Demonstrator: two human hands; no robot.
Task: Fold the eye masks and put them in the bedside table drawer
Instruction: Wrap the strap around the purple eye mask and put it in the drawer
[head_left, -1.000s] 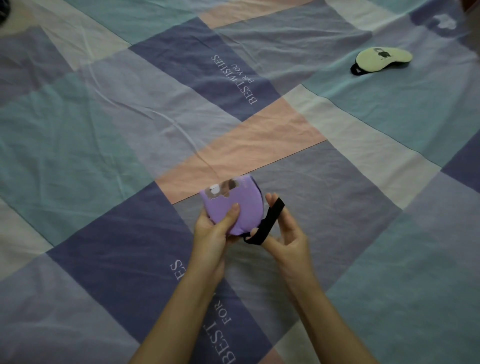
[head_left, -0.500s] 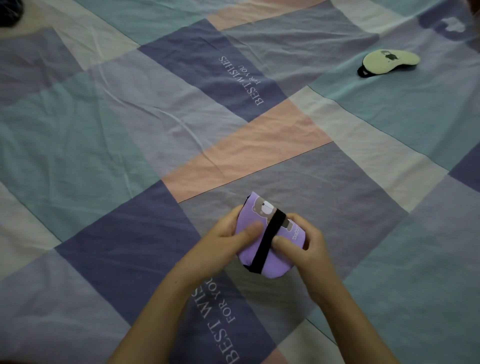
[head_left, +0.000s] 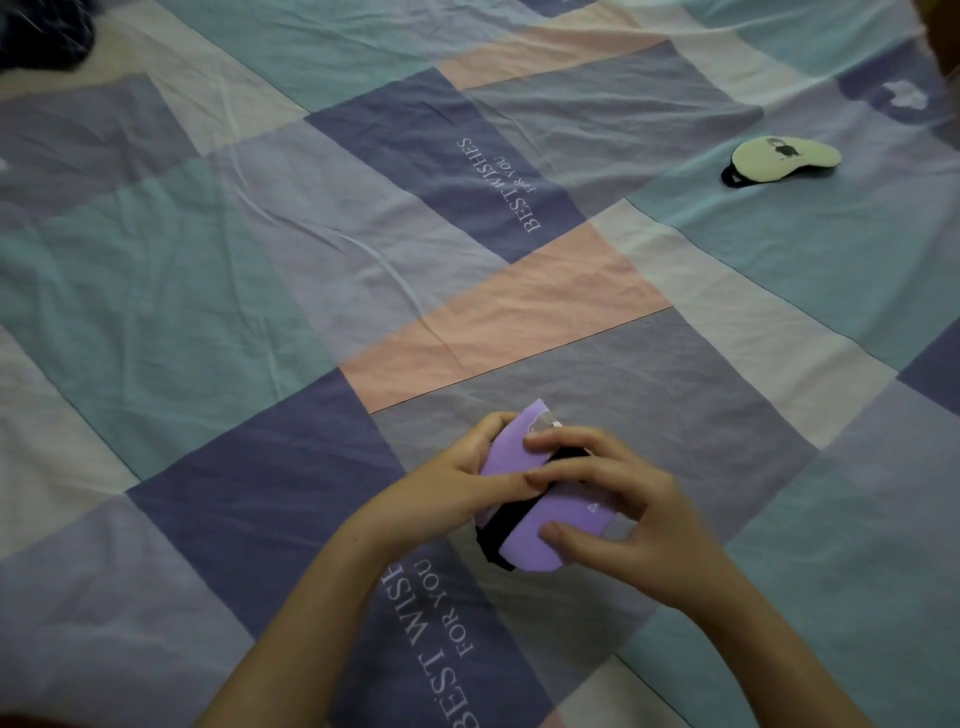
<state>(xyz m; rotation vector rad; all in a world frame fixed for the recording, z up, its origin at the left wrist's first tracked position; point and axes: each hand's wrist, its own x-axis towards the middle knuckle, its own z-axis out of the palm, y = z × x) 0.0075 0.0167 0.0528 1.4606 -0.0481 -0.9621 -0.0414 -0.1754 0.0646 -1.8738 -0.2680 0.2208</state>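
A purple eye mask (head_left: 524, 540) folded in half sits in both hands just above the bedspread, low in the middle of the view. Its black elastic strap (head_left: 506, 530) runs around the folded bundle. My left hand (head_left: 457, 483) grips the mask's left side with the thumb on top. My right hand (head_left: 618, 499) covers its upper right part, fingers pressing over the strap and thumb on the lower face. A second, pale cream eye mask (head_left: 784, 158) with a black strap lies flat on the bed at the far right. No drawer is in view.
The patchwork bedspread (head_left: 260, 270) of teal, purple, pink and white blocks fills the view, lightly wrinkled. A dark bundle of cloth (head_left: 41, 36) lies at the top left corner.
The black strap was held out to the side by my right hand; it is now wrapped around the folded purple mask. Both hands have closed over the bundle and lowered it toward the bed.
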